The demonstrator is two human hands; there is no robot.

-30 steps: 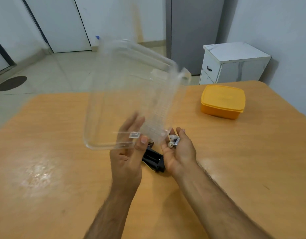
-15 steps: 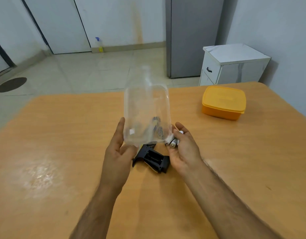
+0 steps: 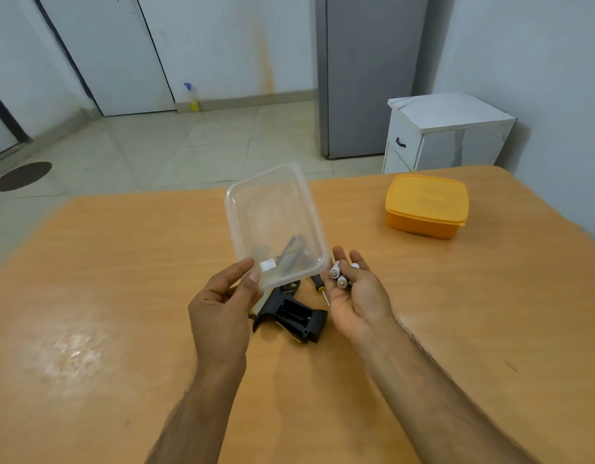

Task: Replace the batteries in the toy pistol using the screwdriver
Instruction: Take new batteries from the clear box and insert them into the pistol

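Holding a clear plastic container (image 3: 275, 226) by its near corner, my left hand (image 3: 222, 306) blocks part of the toy pistol (image 3: 291, 314) lying on the table (image 3: 105, 296) between both hands; my right hand (image 3: 354, 296) cups batteries (image 3: 338, 276); yellow lidded box (image 3: 426, 205) far right.

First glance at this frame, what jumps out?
The clear plastic container, tilted up mid-frame, pinched at its near corner by the left hand. Beside it the right hand cups batteries, above the black toy pistol with its compartment open. An orange lidded box sits far right.
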